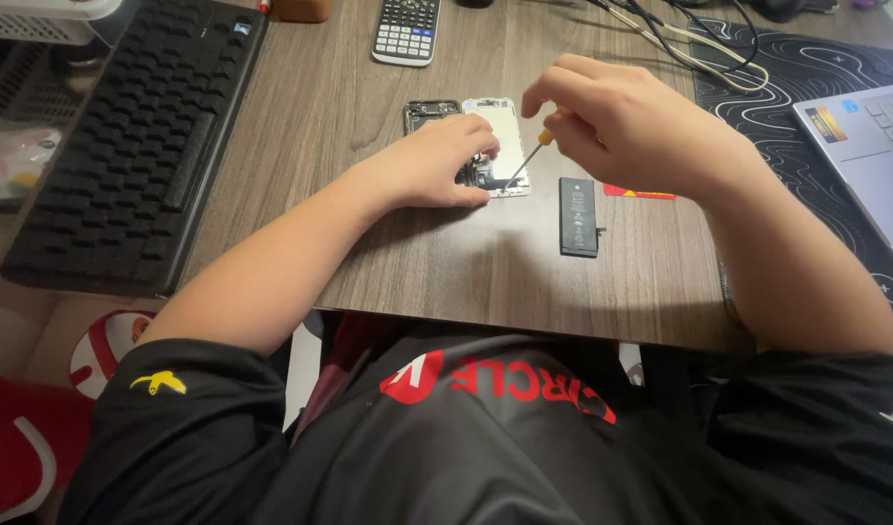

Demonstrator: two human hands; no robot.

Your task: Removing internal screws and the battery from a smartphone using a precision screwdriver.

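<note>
Head view only: brown wood-grain desk (388, 243), seen from above with the person's black shirt (466, 437) at the near edge.

At the middle of the desk lies an opened white smartphone with its metal inner plate showing (505, 136); its dark back half with exposed parts (429, 112) lies just to its left, touching it. The left hand (441, 160) rests on the near part of the phone, fingers curled down and pressing it flat to the desk, nothing lifted. The right hand (612, 122) hovers just right of the phone, fingers pinched shut around the yellow-handled small screwdriver (532, 156). Its thin shaft slants down and left, and the tip meets the near end of the phone, close to the left fingertips.

A black flat rectangular battery (578, 216) lies on the desk right of the phone and nearer, apart from both hands. A thin red strip (639, 192) lies just beyond it, under the right wrist.

Farther off, a black keyboard (135, 136) fills the left side, a dark calculator with white keys (405, 31) sits at the far edge, a black patterned desk mat (816, 107) carries a silver laptop (869, 146) on the right, and cables (680, 44) trail across the far right.
</note>
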